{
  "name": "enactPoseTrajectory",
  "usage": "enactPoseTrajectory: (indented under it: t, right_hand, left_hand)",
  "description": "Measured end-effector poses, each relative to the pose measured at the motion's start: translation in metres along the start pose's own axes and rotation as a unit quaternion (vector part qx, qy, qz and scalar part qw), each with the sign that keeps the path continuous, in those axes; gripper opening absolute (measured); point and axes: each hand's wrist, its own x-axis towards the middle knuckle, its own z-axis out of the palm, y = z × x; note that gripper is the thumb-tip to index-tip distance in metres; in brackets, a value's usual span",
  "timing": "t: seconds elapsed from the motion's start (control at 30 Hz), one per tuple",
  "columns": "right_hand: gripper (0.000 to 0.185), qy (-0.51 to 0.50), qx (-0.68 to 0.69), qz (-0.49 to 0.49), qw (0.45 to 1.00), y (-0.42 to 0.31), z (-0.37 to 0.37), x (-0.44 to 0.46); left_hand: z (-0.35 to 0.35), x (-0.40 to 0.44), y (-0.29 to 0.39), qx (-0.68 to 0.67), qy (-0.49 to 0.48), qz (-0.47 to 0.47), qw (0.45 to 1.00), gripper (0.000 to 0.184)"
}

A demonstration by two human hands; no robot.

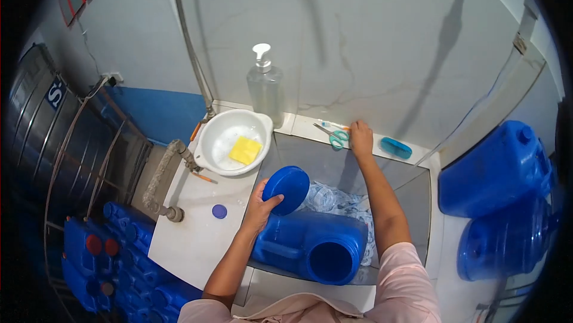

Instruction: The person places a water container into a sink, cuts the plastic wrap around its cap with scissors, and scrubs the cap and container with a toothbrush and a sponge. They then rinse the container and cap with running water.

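My left hand grips a round blue lid by its edge, thumb on the lid's face. Below it a blue plastic jug lies on its side in the grey basin, its wide mouth uncapped and facing me. My right hand reaches to the white ledge at the back wall. Its fingers are curled at a thin orange-and-white item, whose kind I cannot make out. Just left of that hand lie scissors with teal handles. A blue brush sits to its right.
A white bowl holds suds and a yellow sponge. Behind it stands a clear pump bottle. A purple cap lies on the left counter beside a pipe. Blue containers stand at right and lower left.
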Motion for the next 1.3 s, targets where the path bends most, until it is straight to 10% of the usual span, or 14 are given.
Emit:
enactPoseTrajectory:
  t: [0.4, 0.63, 0.87, 1.3]
  right_hand:
    - [0.021, -0.130, 0.294, 0.009, 0.947, -0.076, -0.124, 0.008]
    - [0.040, -0.231, 0.299, -0.265, 0.887, -0.125, -0.215, -0.033]
    - [0.043, -0.280, 0.195, -0.251, 0.906, -0.112, -0.264, -0.039]
    - [0.044, -0.111, 0.459, -0.112, 0.874, -0.098, -0.245, -0.067]
  left_hand:
    - [-0.009, -0.011, 0.031, 0.048, 0.007, 0.037, 0.998, 0.029]
    - [0.002, -0.019, 0.050, 0.118, -0.065, -0.019, 0.991, 0.032]
    - [0.004, -0.022, 0.067, 0.159, -0.110, -0.018, 0.981, 0.031]
    - [0.028, 0.002, 0.080, -0.123, -0.106, 0.087, 0.983, 0.049]
